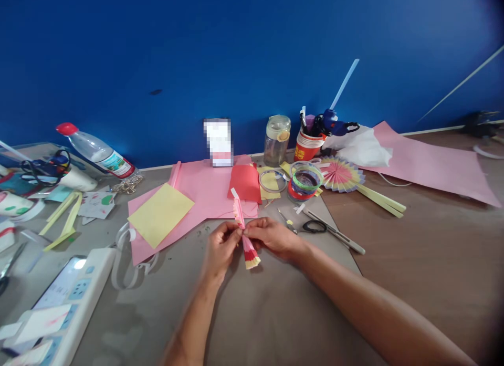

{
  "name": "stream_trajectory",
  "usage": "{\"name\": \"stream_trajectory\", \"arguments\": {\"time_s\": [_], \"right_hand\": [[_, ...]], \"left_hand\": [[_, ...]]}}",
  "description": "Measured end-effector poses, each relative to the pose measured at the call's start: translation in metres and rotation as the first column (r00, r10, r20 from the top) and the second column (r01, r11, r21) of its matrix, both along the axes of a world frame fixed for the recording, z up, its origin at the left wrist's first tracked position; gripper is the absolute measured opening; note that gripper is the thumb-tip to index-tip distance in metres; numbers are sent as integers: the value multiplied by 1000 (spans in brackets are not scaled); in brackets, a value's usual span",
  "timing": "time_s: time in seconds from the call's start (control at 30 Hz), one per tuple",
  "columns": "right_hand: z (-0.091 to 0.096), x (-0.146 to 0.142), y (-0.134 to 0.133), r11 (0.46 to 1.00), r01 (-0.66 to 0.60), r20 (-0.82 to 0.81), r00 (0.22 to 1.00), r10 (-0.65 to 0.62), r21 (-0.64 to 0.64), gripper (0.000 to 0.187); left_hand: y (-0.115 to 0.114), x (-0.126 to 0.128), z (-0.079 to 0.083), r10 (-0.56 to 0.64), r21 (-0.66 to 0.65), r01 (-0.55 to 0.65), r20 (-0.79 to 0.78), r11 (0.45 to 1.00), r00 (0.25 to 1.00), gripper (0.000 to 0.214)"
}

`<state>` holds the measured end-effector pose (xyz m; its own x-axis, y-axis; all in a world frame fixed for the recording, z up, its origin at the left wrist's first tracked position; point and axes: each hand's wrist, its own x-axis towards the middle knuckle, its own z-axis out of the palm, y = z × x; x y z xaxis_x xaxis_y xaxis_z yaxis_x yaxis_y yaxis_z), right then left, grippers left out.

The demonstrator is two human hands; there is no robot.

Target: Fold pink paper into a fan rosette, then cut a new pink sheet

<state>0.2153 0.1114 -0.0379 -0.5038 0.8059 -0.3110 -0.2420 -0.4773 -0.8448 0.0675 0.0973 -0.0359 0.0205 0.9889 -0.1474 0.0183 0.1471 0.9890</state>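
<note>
Both hands meet over the grey table mat, pinching a pleated pink, red and yellow folded paper strip (pixel 249 254) at its middle. My left hand (pixel 219 246) grips it from the left with fingers closed. My right hand (pixel 271 234) pinches it from the right. The strip's upper end points toward the pink paper sheets (pixel 200 190), and its lower end fans out slightly. A small white tab sticks out of its top.
Scissors (pixel 305 226) and a craft knife (pixel 338 234) lie right of my hands. Behind them are tape rolls (pixel 305 181), a finished paper fan (pixel 342 174), a jar (pixel 276 140), a pen cup (pixel 307 144) and a yellow sheet (pixel 160 213). A bottle (pixel 96 152) and power strip (pixel 74 303) sit left.
</note>
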Motion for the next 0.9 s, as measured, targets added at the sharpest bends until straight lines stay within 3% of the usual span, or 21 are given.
{"name": "stream_trajectory", "arguments": {"time_s": [0.13,0.23,0.37,0.5,0.7,0.9], "right_hand": [[3,-1,-1,992,-38,190,982,15,120,26],[5,-1,-2,969,-1,350,932,-88,247,16],[5,-2,-3,931,97,350,909,-227,352,9],[2,-4,-5,939,170,232,942,-244,298,5],[-2,-9,-3,929,192,303,908,-290,316,3],[-4,-16,-3,967,251,147,956,-254,39,6]], "left_hand": [[0,-1,1,-8,-10,8,-21,1000,1000,14],[-1,-1,5,13,8,-12,-81,1000,997,12],[-2,1,8,-22,-18,20,-90,1000,996,13],[-3,2,5,-24,-38,21,-69,999,997,15],[-3,2,2,18,-52,-19,-30,998,999,17],[-4,5,-2,14,-68,-16,-38,998,999,20]]}}
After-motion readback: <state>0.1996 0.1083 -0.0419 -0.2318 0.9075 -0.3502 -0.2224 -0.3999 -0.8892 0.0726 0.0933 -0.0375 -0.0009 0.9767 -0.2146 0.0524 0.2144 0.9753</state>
